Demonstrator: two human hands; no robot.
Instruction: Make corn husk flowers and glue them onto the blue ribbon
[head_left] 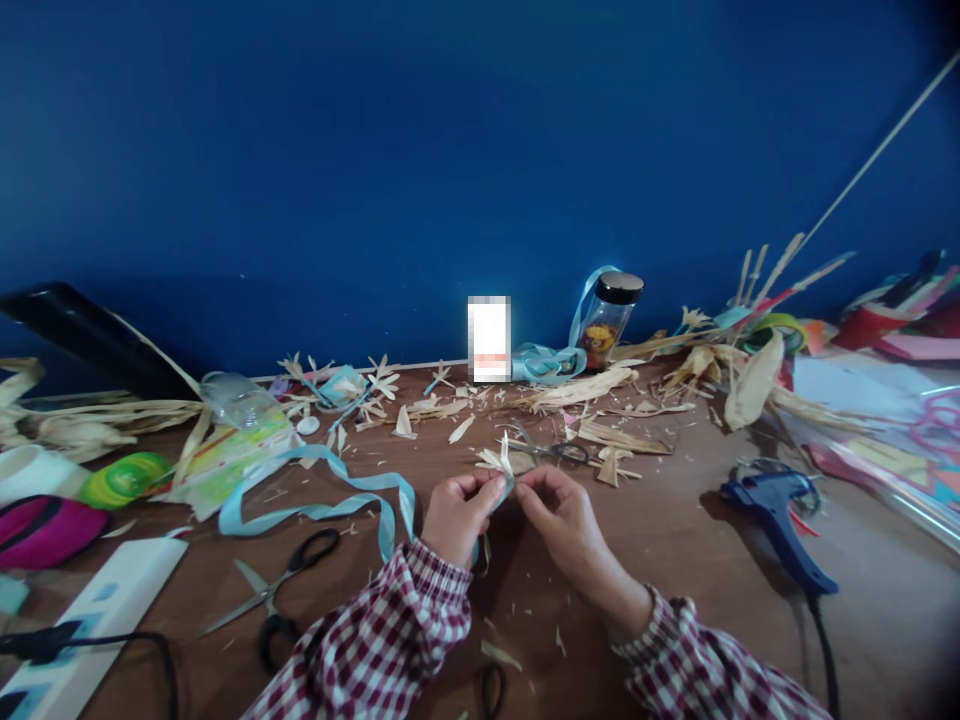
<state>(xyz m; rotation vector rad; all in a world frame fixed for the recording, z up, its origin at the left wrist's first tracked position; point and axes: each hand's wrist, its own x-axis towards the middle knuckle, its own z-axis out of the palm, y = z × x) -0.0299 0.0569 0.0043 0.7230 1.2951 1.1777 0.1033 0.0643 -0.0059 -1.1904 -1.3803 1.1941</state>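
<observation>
Close together above the table, both my hands work on a small flower of pale, dried husk (496, 458). My left hand (456, 515) is closed around its base, with the pointed petals sticking up past the thumb. My right hand (561, 512) pinches at the base from the other side, on a bit of light blue ribbon (509, 487) between the fingertips; the exact grip is partly hidden. A long light blue ribbon (300, 520) loops over the table and passes behind my left wrist. Just beyond the hands lie small scissors (551, 452) among husk scraps.
Black-handled scissors (270, 597) lie open at left, near a white power strip (112, 610). A blue glue gun (780, 520) with a cord rests at right. Along the wall stand a glass jar (607, 320), husk flowers (382, 378) and dried husks (754, 385).
</observation>
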